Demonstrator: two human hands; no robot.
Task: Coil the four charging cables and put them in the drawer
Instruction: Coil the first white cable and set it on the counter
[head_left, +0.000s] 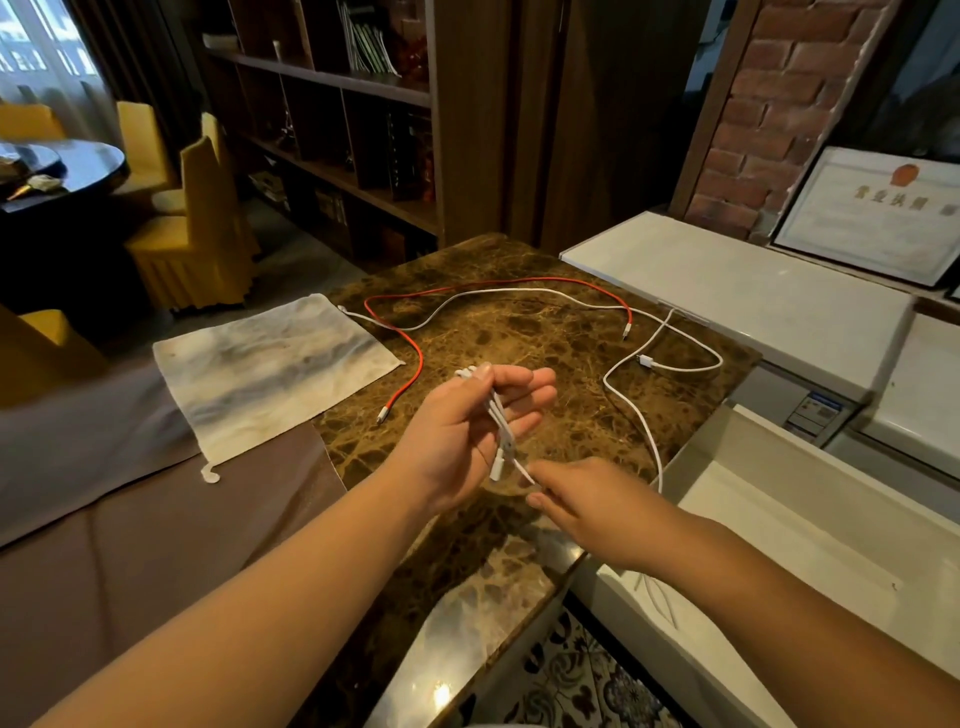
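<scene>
White cable (500, 415) thumb-pinned in left hand (467, 421); right hand (582, 506) pinches its end.

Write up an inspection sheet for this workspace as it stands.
Surface: brown marble countertop, partly covered by a stained white cloth.
Job's things: open white drawer at right; no coiled cable seen inside.
Clutter: nothing seen beyond the cloth.
Hands: left hand holds a white cable bundle; right hand pinches its loose end.
Cables: red cable and two white cables lie uncoiled.
Surroundings: bookshelf, yellow chairs, brick wall, framed certificate.
</scene>
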